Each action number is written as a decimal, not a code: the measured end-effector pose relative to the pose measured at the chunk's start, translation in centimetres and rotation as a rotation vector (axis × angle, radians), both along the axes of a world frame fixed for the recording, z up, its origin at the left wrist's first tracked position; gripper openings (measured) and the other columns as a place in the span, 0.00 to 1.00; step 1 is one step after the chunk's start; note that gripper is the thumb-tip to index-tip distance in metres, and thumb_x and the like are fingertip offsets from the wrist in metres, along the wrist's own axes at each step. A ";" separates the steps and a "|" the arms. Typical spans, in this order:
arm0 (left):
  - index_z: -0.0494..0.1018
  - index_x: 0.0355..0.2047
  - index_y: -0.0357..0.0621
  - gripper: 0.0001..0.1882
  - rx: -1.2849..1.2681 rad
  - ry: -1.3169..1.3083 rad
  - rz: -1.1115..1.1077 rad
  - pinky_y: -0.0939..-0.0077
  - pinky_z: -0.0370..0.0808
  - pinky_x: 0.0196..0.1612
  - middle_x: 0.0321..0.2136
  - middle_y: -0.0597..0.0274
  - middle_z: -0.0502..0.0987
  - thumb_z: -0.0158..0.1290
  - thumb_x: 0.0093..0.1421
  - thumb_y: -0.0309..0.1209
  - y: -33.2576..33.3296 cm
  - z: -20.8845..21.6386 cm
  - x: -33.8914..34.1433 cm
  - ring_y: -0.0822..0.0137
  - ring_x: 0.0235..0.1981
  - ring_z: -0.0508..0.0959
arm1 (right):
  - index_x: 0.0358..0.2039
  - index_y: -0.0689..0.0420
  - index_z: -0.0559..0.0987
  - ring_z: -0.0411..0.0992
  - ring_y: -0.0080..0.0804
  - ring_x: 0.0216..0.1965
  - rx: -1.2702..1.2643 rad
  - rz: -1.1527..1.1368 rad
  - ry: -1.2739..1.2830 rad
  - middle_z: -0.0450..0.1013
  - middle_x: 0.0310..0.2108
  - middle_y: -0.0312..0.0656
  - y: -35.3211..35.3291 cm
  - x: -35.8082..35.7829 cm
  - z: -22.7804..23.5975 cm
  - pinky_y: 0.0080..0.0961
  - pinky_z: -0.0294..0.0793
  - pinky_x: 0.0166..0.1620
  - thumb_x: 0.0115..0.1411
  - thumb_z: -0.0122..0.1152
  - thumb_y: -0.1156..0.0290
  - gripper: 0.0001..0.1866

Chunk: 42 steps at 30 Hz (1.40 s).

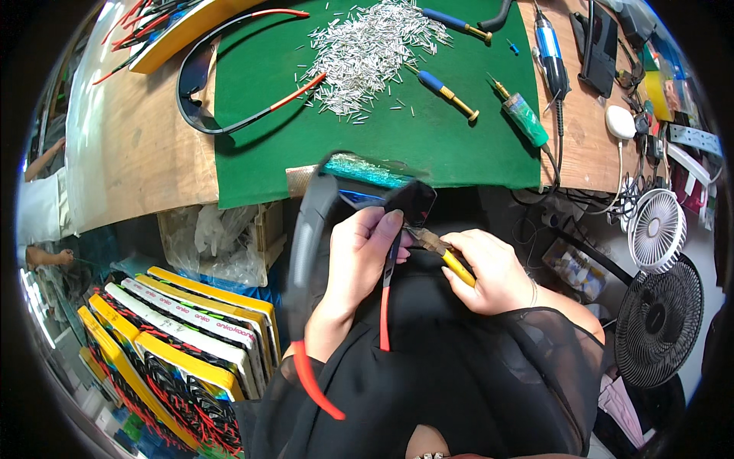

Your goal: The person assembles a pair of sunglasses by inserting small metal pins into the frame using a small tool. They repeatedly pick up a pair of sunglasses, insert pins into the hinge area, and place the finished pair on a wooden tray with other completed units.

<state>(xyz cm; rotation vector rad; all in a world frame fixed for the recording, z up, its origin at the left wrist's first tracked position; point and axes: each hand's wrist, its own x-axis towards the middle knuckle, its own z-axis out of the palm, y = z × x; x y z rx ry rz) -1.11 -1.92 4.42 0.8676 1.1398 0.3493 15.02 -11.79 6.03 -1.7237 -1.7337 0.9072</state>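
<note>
My left hand (355, 249) is closed round a pair of wraparound sunglasses (308, 252) with a dark frame, shiny blue-green lens and red temple tips, held in front of my lap. One temple sticks out to the left of my hand; the other points down between my hands. My right hand (489, 271) grips pliers (459, 269) with yellow handles. Their metal jaws reach the frame near the hinge beside my left fingertips; the exact contact is hidden. Beyond the hands, a second pair of sunglasses (200, 88) lies on the green mat (290, 164).
On the mat lie a heap of small metal pins (367, 53), two blue-and-brass screwdrivers (443, 93) and a green-handled corded tool (524, 118). A blue corded tool (549, 50) lies further right. Fans (657, 229) stand at right; yellow-edged trays of eyewear (191, 367) stand lower left.
</note>
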 end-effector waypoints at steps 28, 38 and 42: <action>0.69 0.24 0.38 0.10 -0.053 0.015 0.030 0.86 0.68 0.21 0.17 0.65 0.72 0.47 0.59 0.31 -0.6 0.1 0.4 0.78 0.16 0.69 | 0.38 0.59 0.71 0.70 0.39 0.30 -0.079 0.003 -0.036 0.69 0.28 0.44 -0.3 0.5 0.9 0.28 0.70 0.35 0.44 0.60 0.73 0.17; 0.68 0.21 0.38 0.11 -0.089 -0.063 0.080 0.85 0.69 0.21 0.17 0.61 0.72 0.47 0.59 0.30 -0.5 0.7 0.6 0.77 0.15 0.70 | 0.39 0.58 0.70 0.70 0.41 0.30 0.001 0.021 -0.060 0.69 0.29 0.44 -0.4 0.5 1.0 0.31 0.70 0.36 0.44 0.61 0.73 0.19; 0.68 0.22 0.38 0.11 -0.045 -0.040 0.085 0.85 0.69 0.21 0.17 0.62 0.72 0.46 0.59 0.30 -0.7 0.4 0.4 0.77 0.16 0.70 | 0.38 0.59 0.71 0.70 0.36 0.26 -0.156 0.015 -0.002 0.69 0.26 0.44 -0.2 0.5 1.2 0.28 0.70 0.33 0.46 0.61 0.71 0.17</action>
